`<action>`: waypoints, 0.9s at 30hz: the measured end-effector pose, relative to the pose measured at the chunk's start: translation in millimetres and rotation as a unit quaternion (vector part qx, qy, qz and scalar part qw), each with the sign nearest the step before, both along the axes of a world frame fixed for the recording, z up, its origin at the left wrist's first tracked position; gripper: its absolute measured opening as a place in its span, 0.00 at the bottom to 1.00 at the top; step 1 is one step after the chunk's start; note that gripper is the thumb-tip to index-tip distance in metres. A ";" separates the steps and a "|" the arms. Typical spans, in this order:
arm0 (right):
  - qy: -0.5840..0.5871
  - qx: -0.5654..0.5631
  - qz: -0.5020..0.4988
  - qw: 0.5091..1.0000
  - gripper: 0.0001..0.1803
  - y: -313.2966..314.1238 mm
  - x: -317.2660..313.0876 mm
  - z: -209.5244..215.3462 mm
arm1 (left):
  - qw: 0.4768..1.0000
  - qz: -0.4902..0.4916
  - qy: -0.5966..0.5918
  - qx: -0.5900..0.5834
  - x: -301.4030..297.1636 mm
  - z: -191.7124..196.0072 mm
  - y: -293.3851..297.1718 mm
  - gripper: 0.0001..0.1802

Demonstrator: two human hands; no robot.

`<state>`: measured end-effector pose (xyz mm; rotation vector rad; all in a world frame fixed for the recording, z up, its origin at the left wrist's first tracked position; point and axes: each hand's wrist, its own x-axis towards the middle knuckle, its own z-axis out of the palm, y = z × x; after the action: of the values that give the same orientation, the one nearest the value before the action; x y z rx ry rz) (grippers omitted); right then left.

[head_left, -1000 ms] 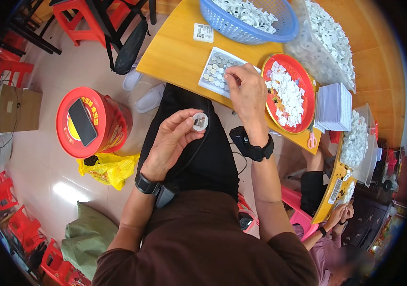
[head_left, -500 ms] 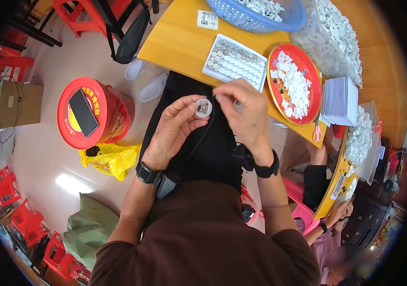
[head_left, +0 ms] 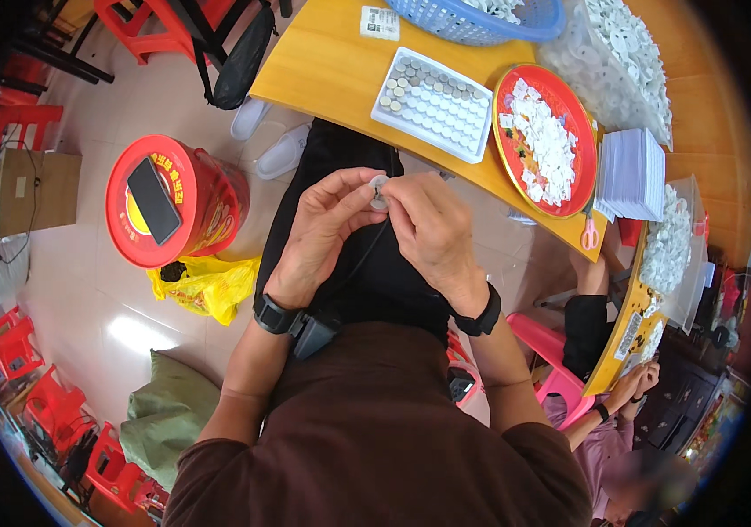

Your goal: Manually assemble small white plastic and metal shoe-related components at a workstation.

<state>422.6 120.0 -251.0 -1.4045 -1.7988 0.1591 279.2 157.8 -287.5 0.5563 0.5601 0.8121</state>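
Between the thumb and fingers of my left hand [head_left: 327, 224] is a small round white plastic piece [head_left: 379, 191] with something dark in its middle. My right hand [head_left: 432, 224] has its fingertips pinched together against the right side of that piece; whether they hold a small part of their own is hidden. Both hands are above my dark trousers, just short of the table edge. Beyond them on the table sits a white tray [head_left: 386, 117] holding rows of round white pieces and silvery discs. A red round tray [head_left: 583, 167] with a heap of small white pieces is to its right.
A blue basket [head_left: 481, 32] and a clear bag of white parts [head_left: 569, 66] stand at the back. Stacked white cards [head_left: 630, 176] and pink-handled scissors [head_left: 590, 234] are at right. Left, a phone [head_left: 155, 200] lies on a red bucket [head_left: 129, 250]. A co-worker's hands [head_left: 637, 382] are at lower right.
My right hand has come down and left from near the tray to the round white piece. The piece has turned from face-up to nearly edge-on in my left hand.
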 end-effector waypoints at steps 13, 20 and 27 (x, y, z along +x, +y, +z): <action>0.095 -0.080 0.022 0.992 0.08 -4.6 14.9 -7.9 | 0.999 -0.017 0.036 0.035 4.6 -3.9 -4.4 0.12; 0.124 -0.140 0.019 0.982 0.07 -8.5 18.5 -13.7 | 0.998 -0.014 0.052 0.032 7.9 -11.0 -9.1 0.12; 0.336 -0.201 0.020 0.920 0.07 -8.7 27.6 -18.9 | 0.998 -0.030 0.041 0.047 15.2 -9.5 -8.4 0.12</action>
<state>450.1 111.2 -269.9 -1.3536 -1.2479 0.9599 294.4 149.4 -297.0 0.6931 0.5800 0.7649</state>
